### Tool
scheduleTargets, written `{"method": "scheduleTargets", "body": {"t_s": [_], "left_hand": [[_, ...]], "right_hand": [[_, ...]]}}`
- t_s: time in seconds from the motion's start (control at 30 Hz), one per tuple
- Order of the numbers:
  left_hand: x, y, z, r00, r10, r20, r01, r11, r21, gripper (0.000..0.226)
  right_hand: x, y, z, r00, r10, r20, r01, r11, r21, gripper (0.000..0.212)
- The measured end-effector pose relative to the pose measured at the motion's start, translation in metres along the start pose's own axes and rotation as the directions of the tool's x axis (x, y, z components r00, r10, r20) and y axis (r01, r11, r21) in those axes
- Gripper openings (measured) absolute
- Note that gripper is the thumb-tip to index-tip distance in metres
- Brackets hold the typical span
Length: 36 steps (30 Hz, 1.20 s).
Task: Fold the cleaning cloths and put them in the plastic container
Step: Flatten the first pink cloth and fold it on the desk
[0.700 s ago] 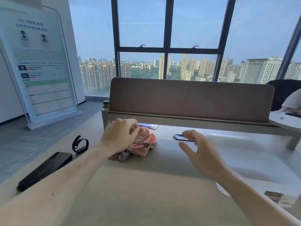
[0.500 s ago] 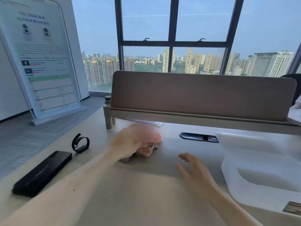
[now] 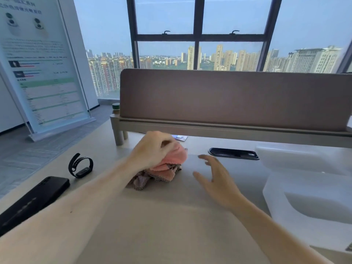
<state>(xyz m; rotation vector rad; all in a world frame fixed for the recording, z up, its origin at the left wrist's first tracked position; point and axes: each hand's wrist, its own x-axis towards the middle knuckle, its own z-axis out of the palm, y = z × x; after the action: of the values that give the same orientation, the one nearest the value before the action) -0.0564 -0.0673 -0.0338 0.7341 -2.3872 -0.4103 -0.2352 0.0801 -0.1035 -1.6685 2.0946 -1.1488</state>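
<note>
Midway across the counter (image 3: 167,225), the left hand (image 3: 152,151) curls its fingers (image 3: 170,139) round a bunched pink cloth (image 3: 174,159); the right hand (image 3: 216,181) hovers spread, empty. The tangled checked cloth (image 3: 150,180) beneath may drag along.

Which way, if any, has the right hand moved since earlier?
Yes. Its fingertips covered the black desk grommet before; now the right hand is clear of it, nearer the person and leftward, towards the cleaning cloths.

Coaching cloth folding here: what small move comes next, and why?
Probably lift the pink cloth off the pile: the left hand grips it, it lies bunched on a checked cloth, and the right hand hovers open beside, free to spread it.
</note>
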Motion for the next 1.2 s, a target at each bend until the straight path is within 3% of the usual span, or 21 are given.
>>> {"method": "scheduleTargets", "body": {"t_s": [0.07, 0.17, 0.33, 0.47, 0.67, 0.8, 0.87, 0.97, 1.07, 1.17, 1.2], "left_hand": [[0.003, 0.032, -0.025, 0.996, 0.090, 0.015, -0.089, 0.995, -0.056, 0.019], [0.005, 0.073, -0.062, 0.988, 0.130, 0.082, -0.115, 0.979, -0.166, 0.020], [-0.002, 0.108, -0.098, 0.988, 0.093, 0.123, -0.046, 0.940, -0.337, 0.018], [-0.013, 0.104, -0.108, 0.997, 0.028, 0.066, -0.008, 0.960, -0.282, 0.015], [-0.049, 0.094, -0.108, 0.998, -0.060, 0.019, 0.062, 0.977, -0.204, 0.009], [-0.071, 0.103, -0.124, 0.992, 0.018, -0.122, -0.042, 0.978, -0.204, 0.008], [-0.095, 0.112, -0.128, 0.991, 0.068, -0.115, -0.094, 0.967, -0.238, 0.009], [-0.139, 0.112, -0.113, 0.994, 0.110, 0.016, -0.105, 0.980, -0.169, 0.009], [-0.177, 0.097, -0.078, 0.962, 0.125, 0.244, -0.123, 0.992, -0.024, 0.009], [-0.204, 0.082, -0.044, 0.798, 0.023, 0.602, 0.025, 0.997, -0.071, 0.007], [-0.207, 0.078, -0.035, 0.773, 0.021, 0.634, 0.026, 0.998, -0.064, 0.011]], "right_hand": [[0.014, -0.024, -0.021, 0.990, -0.138, -0.018, 0.138, 0.988, 0.065, 0.058], [0.025, -0.064, -0.053, 0.956, -0.269, 0.119, 0.236, 0.942, 0.238, 0.043], [0.017, -0.096, -0.084, 0.915, -0.299, 0.271, 0.191, 0.913, 0.360, 0.023], [-0.012, -0.079, -0.103, 0.894, -0.196, 0.403, 0.069, 0.949, 0.309, 0.016], [-0.031, -0.051, -0.147, 0.958, -0.228, 0.172, 0.235, 0.972, -0.021, 0.035], [-0.050, -0.079, -0.191, 0.949, -0.315, -0.007, 0.308, 0.933, -0.189, 0.013], [-0.079, -0.090, -0.199, 0.924, -0.378, -0.058, 0.354, 0.903, -0.244, 0.008], [-0.127, -0.080, -0.180, 0.893, -0.450, 0.013, 0.422, 0.825, -0.377, 0.010], [-0.168, -0.036, -0.141, 0.892, -0.419, 0.171, 0.453, 0.814, -0.364, 0.019], [-0.198, 0.010, -0.106, 0.857, -0.304, 0.416, 0.464, 0.805, -0.369, 0.016], [-0.203, 0.020, -0.103, 0.834, -0.281, 0.474, 0.475, 0.802, -0.362, 0.017]]}}
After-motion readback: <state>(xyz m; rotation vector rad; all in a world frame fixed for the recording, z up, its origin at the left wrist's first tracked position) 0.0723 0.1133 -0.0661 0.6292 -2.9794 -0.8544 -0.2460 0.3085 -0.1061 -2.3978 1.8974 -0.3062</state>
